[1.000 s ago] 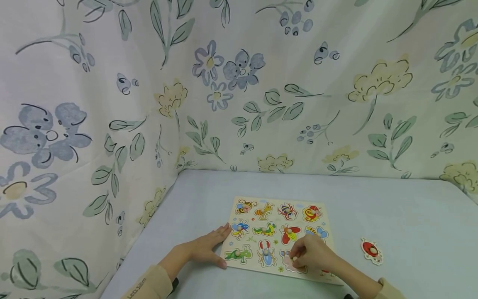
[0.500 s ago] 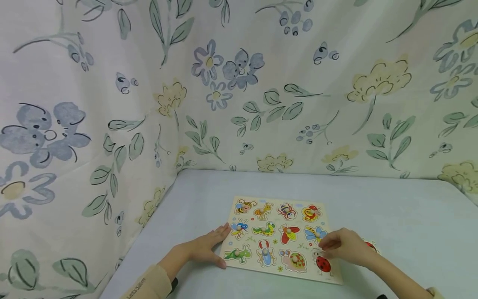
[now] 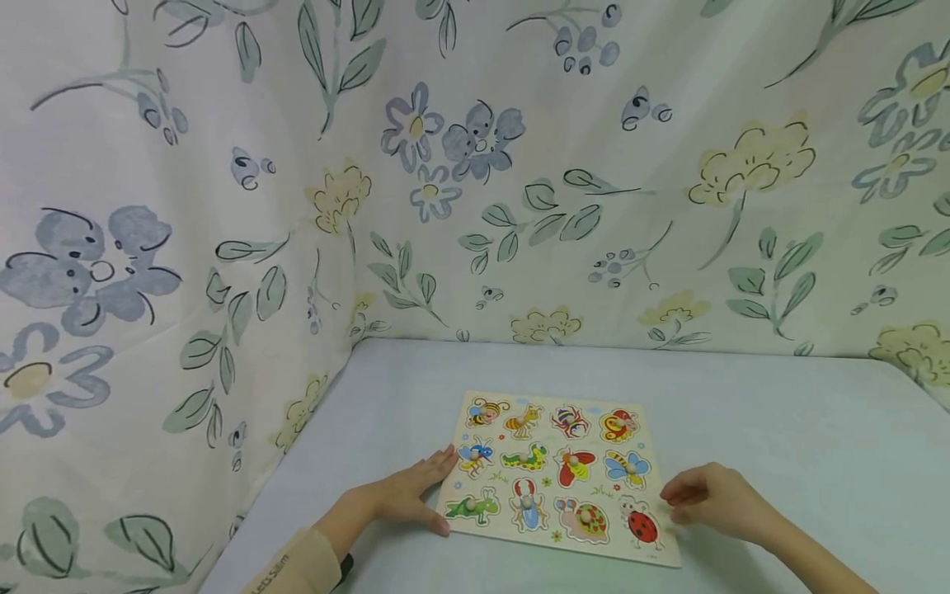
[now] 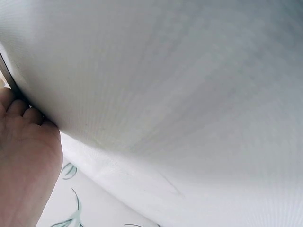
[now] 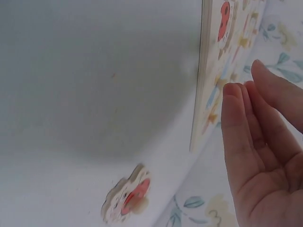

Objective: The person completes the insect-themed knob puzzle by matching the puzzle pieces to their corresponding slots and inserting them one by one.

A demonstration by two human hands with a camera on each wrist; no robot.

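A wooden peg puzzle board [image 3: 601, 489] with insect pieces lies on the table in the head view. My left hand [image 3: 408, 492] rests against its left edge, thumb and fingers spread. Just past the right edge hovers my right hand [image 3: 716, 503], fingers loosely extended and holding nothing. A snail piece [image 3: 583, 521] with a round knob sits in the bottom row. Beside it is a ladybug picture [image 3: 641, 524] with no knob on it. A loose red ladybug piece [image 5: 130, 201] lies on the table in the right wrist view; in the head view my right hand hides it.
A pale cloth covers the table [image 3: 809, 421]. Floral curtains [image 3: 549, 272] hang behind it and along the left side. Several other knobbed pieces, among them a caterpillar [image 3: 525, 456] and a grasshopper [image 3: 472, 504], sit in the board.
My right hand has let go of the snail's knob and moved right, off the board. It now covers the loose ladybug piece in the head view. The left hand stays put.
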